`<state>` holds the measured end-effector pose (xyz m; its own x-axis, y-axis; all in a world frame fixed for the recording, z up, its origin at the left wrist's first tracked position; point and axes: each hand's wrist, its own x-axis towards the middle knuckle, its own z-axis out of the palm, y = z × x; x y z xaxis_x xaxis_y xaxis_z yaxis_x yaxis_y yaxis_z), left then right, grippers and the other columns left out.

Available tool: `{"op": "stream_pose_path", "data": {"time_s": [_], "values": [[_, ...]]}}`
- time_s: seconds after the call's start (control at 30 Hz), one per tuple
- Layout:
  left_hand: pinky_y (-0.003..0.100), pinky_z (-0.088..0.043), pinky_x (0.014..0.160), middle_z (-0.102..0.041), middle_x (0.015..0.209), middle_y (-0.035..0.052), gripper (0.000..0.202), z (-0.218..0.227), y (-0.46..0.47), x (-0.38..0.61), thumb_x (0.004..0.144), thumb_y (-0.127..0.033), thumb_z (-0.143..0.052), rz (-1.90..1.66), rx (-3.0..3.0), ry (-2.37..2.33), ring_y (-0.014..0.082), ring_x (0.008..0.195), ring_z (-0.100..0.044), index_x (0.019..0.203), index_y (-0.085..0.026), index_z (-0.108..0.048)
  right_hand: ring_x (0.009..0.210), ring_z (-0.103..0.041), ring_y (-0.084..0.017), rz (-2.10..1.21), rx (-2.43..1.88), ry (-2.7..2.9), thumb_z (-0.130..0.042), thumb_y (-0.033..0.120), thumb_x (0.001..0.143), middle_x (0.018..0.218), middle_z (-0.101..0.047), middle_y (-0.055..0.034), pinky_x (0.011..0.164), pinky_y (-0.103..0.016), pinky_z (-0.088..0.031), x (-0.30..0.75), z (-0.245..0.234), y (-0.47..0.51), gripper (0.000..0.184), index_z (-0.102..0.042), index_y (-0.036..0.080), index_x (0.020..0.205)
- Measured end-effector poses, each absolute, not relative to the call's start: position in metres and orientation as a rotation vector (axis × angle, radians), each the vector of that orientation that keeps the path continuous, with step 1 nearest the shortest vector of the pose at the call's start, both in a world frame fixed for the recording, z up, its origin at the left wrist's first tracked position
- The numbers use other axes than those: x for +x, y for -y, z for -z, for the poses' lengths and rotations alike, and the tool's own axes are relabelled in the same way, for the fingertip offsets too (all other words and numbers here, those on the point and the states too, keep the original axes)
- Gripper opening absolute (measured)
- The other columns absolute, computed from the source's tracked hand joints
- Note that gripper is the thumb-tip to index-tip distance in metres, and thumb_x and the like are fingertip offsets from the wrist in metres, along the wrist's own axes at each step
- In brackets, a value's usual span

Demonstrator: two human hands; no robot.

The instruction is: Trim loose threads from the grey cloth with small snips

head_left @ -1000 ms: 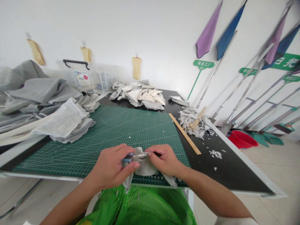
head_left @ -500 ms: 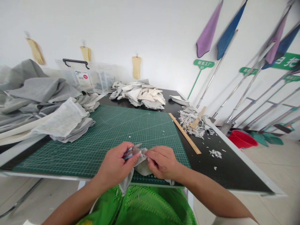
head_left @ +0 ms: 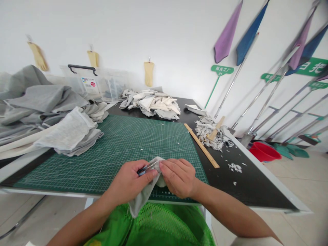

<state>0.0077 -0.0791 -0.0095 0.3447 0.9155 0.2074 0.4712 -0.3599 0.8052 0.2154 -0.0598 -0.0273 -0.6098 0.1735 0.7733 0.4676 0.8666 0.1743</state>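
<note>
My left hand (head_left: pixel 134 179) is closed around a small pair of scissors (head_left: pixel 146 168), its blades pointing right across a piece of grey cloth (head_left: pixel 143 198). The thumb of that hand also presses on the cloth. Opposite it, my right hand (head_left: pixel 179 176) pinches the cloth's upper part, its fingers covering some of it. The cloth's lower end hangs past the table's front edge. Beneath both hands lies a green cutting mat (head_left: pixel 123 136) with a white grid.
Grey cloths (head_left: pixel 48 99) are heaped at the left, and paler pieces (head_left: pixel 153 102) at the back. To the right are a wooden ruler (head_left: pixel 201 145) and a pile of scraps (head_left: pixel 210 135). A clear plastic box (head_left: pixel 110 87) stands behind; a red bucket (head_left: pixel 265 152) is on the floor.
The cloth has been turned and raised between my hands, its edge now standing above the fingers. The scissor blades now lie against the cloth. My right hand has its fingers further over it.
</note>
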Motion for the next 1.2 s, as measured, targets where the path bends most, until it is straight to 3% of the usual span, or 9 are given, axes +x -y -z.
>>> {"op": "stream_pose_path", "data": {"time_s": [0.13,0.37,0.67,0.83,1.0,1.2], "values": [[0.019,-0.031,0.046,-0.042,0.052,-0.0054,0.033,0.013,0.078,0.007,0.080,-0.040,-0.055,-0.907,1.729,-1.064,0.0072,0.049,-0.037,0.058,-0.016,-0.051,0.098,-0.062,-0.021,0.458,-0.478,2.224,-0.051,0.018,0.081,0.108,-0.066,-0.0097,0.070,-0.030,-0.045,0.217,0.029,0.059,0.036,-0.052,0.018,0.117],[0.018,-0.035,0.048,-0.048,0.057,-0.0046,0.024,0.022,0.076,0.008,0.076,-0.036,-0.062,-1.081,1.426,-0.996,0.0064,0.050,-0.041,0.066,-0.015,-0.055,0.094,-0.062,-0.021,0.411,-0.510,2.245,-0.051,0.020,0.079,0.105,-0.067,-0.0087,0.070,-0.033,-0.045,0.216,0.026,0.059,0.036,-0.055,0.018,0.115],[0.020,-0.039,0.052,-0.051,0.060,-0.0014,0.020,0.018,0.079,0.003,0.081,-0.030,-0.053,-1.149,1.796,-1.025,0.0090,0.056,-0.044,0.070,-0.015,-0.060,0.066,-0.059,-0.015,-0.095,-0.529,2.225,-0.045,0.017,0.077,0.075,-0.066,-0.0054,0.061,-0.029,-0.045,0.208,0.017,0.061,0.021,-0.060,0.016,0.092],[0.021,-0.038,0.053,-0.053,0.059,-0.0016,0.013,0.018,0.079,0.003,0.079,-0.021,-0.051,-1.111,2.064,-1.057,0.0092,0.055,-0.045,0.072,-0.015,-0.061,0.065,-0.056,-0.014,-0.362,-0.570,2.227,-0.040,0.020,0.082,0.072,-0.064,-0.0046,0.064,-0.027,-0.045,0.208,0.009,0.064,0.024,-0.062,0.016,0.090],[0.021,-0.037,0.054,-0.052,0.059,-0.0024,0.011,0.018,0.078,0.004,0.077,-0.017,-0.051,-1.111,2.164,-1.096,0.0092,0.055,-0.045,0.070,-0.015,-0.059,0.063,-0.053,-0.013,-0.362,-0.592,2.300,-0.049,0.031,0.081,0.067,-0.061,-0.0024,0.061,-0.024,-0.042,0.206,0.013,0.064,0.018,-0.060,0.017,0.082],[0.021,-0.038,0.056,-0.053,0.061,-0.0028,0.011,0.019,0.079,0.005,0.078,-0.017,-0.049,-1.095,2.112,-1.151,0.0097,0.057,-0.046,0.072,-0.015,-0.059,0.060,-0.050,-0.012,-0.514,-0.605,2.265,-0.047,0.019,0.075,0.062,-0.056,-0.0008,0.060,-0.023,-0.041,0.207,0.015,0.063,0.011,-0.058,0.017,0.074]]}}
